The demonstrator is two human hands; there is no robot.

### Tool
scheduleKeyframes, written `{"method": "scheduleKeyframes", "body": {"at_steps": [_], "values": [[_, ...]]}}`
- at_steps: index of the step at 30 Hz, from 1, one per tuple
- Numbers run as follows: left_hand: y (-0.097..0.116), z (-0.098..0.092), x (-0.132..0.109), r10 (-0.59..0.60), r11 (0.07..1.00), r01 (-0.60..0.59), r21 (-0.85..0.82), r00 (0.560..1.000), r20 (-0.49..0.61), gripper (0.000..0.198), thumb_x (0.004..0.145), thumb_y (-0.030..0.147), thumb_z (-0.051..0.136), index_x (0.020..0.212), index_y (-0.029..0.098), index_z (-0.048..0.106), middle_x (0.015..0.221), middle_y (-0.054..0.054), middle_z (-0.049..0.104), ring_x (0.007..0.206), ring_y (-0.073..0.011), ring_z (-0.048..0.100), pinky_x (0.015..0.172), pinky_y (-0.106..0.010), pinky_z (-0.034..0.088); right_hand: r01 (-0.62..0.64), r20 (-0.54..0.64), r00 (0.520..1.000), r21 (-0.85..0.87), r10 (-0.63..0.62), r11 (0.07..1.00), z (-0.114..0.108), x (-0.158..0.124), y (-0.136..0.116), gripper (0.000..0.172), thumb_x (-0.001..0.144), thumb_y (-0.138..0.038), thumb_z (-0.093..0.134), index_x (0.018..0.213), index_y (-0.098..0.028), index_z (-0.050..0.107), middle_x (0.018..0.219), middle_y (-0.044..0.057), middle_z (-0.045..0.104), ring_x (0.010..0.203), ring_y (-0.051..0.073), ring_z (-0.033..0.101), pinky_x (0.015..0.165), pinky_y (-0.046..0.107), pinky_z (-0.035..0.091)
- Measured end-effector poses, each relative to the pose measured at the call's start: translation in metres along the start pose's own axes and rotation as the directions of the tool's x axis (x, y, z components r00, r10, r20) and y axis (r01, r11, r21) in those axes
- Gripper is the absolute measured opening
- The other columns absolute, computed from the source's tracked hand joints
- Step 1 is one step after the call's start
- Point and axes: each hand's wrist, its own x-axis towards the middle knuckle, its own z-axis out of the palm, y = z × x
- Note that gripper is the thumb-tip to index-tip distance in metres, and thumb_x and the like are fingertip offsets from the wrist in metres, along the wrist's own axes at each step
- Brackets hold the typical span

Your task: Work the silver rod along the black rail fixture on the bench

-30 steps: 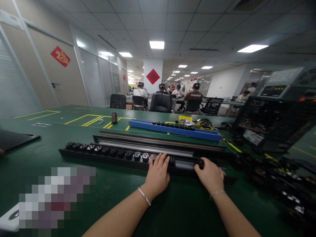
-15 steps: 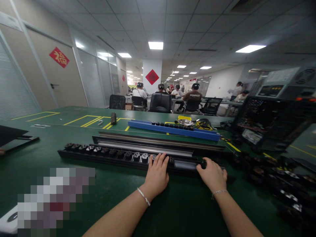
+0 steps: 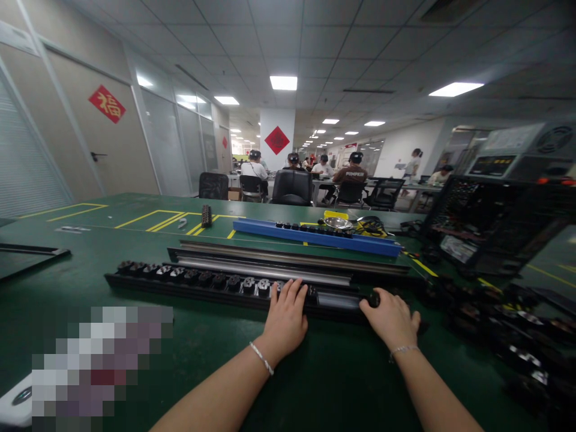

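Note:
A long black rail (image 3: 180, 287) with a row of several black socket modules (image 3: 211, 278) lies across the green table (image 3: 315, 384) in front of me. My left hand (image 3: 284, 320) rests flat on the rail, fingers stretched over the last modules in the row. My right hand (image 3: 392, 320) is curled over the rail's right part, fingertips on a small black piece (image 3: 372, 298); what the fingers hold is hidden. A bare silver stretch of the rail (image 3: 332, 300) shows between my hands.
Behind lie more black and silver rails (image 3: 270, 258) and a blue rail (image 3: 315, 236) with a metal bowl (image 3: 338, 223). A pile of black modules (image 3: 504, 324) and an open computer case (image 3: 490, 225) stand at the right. Several people sit at far tables (image 3: 315, 171).
My right hand has slid a little to the right along the rail. The left hand stays put. A dark panel at the far left has dropped flat. A person walks in the far background.

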Motion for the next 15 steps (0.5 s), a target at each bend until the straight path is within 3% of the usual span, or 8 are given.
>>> {"method": "scheduleKeyframes", "body": {"at_steps": [5, 15], "values": [[0.0004, -0.0007, 0.0001, -0.009, 1.000, 0.009, -0.011, 1.000, -0.001, 0.057, 0.075, 0.020, 0.047, 0.131, 0.021, 0.038, 0.143, -0.005, 0.034, 0.132, -0.0230, 0.025, 0.111, -0.052, 0.008, 0.000, 0.006, 1.000, 0.001, 0.000, 1.000, -0.0023, 0.0011, 0.0007, 0.049, 0.075, -0.044, 0.034, 0.115, -0.021, 0.052, 0.116, 0.012, 0.056, 0.111, 0.031, 0.046, 0.095, 0.063, 0.022], [0.0001, -0.0005, 0.0001, -0.007, 1.000, 0.007, -0.014, 1.000, -0.005, 0.058, 0.074, 0.018, 0.047, 0.131, 0.021, 0.038, 0.143, -0.005, 0.033, 0.132, -0.0234, 0.025, 0.111, -0.052, 0.009, 0.008, 0.020, 1.000, 0.010, -0.008, 1.000, -0.0048, 0.0020, 0.0026, 0.050, 0.076, -0.042, 0.032, 0.118, -0.021, 0.049, 0.119, 0.010, 0.055, 0.112, 0.030, 0.046, 0.094, 0.064, 0.024]]}}
